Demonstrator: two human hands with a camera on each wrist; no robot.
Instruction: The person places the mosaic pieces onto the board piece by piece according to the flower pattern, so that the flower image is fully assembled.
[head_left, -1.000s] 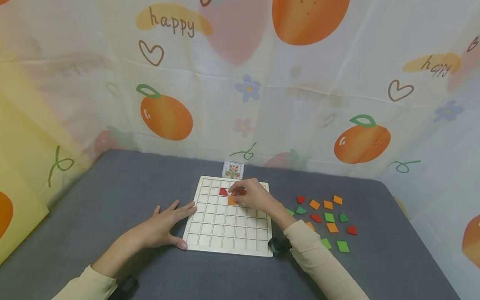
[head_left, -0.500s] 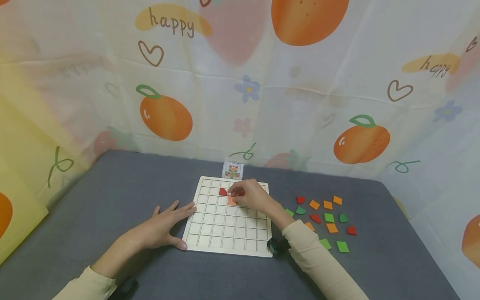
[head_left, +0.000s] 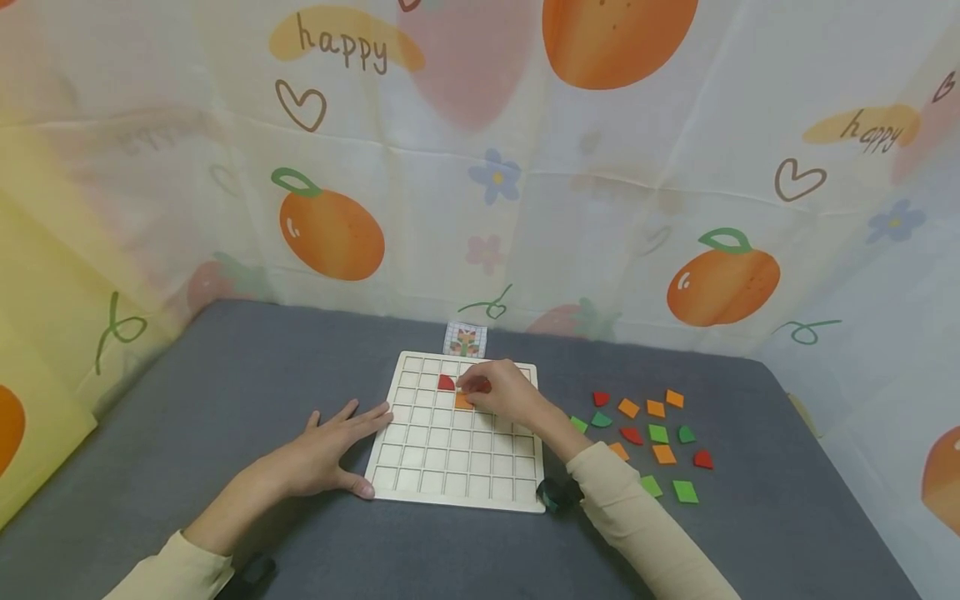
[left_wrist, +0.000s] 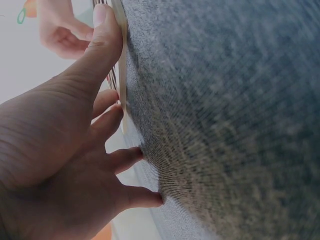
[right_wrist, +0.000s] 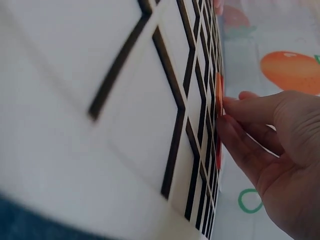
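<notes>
A pale gridded board (head_left: 427,481) lies on the dark grey cloth. My left hand (head_left: 322,454) rests at its left side, fingers spread, with the thumb (left_wrist: 107,37) on the near corner in the left wrist view. My right hand (head_left: 506,390) is over the upper part of the board, fingertips bent down and pinching at an orange square tile (head_left: 464,402). To the left of that tile sits a red rounded tile (head_left: 446,383). Another red tile (head_left: 486,386) shows partly behind the right fingers. In the right wrist view, thumb and fingers meet right at the orange tile (right_wrist: 219,92).
A small pattern card (head_left: 466,341) lies behind the board. Several loose tiles are scattered on the cloth to the right: orange squares (head_left: 664,455), red pieces (head_left: 703,460), light green pieces (head_left: 686,492) and dark green rounded ones (head_left: 602,420). A printed curtain (head_left: 435,233) hangs behind.
The orange tile looked paler half a second ago and is a deeper orange now, under the right fingertips. Both hands stay in nearly the same place.
</notes>
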